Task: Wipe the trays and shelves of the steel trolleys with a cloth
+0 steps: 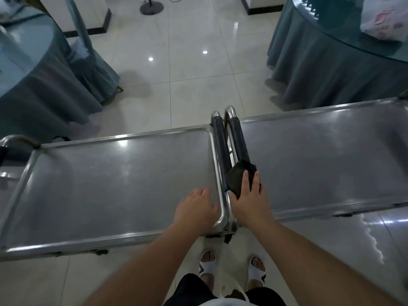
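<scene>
while right hand grips dark crumpled cloth, glossy steel tray gleams

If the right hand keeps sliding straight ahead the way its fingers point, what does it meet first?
Likely nothing new at first: the right hand, holding the dark cloth, points along the black handle grip, whose chrome bend comes first.
</scene>
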Motion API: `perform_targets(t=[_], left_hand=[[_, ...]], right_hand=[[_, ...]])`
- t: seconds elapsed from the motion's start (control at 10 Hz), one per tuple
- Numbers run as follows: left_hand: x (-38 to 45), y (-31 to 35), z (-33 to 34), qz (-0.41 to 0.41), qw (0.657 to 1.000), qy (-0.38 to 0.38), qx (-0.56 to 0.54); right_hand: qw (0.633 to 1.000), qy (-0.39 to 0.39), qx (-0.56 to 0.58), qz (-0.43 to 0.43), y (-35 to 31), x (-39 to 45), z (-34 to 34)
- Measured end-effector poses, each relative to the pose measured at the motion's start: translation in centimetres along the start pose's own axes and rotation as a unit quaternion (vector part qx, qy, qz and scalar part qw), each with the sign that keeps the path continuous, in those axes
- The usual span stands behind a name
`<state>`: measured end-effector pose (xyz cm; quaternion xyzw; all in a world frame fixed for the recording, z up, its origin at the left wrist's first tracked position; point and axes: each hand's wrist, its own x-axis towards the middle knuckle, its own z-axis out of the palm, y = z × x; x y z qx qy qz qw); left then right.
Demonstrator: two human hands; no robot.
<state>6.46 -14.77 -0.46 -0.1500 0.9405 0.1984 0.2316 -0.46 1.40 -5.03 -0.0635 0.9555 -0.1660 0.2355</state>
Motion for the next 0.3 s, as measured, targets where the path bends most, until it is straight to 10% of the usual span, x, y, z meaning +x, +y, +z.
perform_targets(t=[0.3], left_hand=[[0.8, 3.4, -1.6, 0.012, 0.998, 0.061, 0.026]], right_hand=[[0.998, -0.034, -0.031, -0.048, 0.2, 0.5, -5.0]])
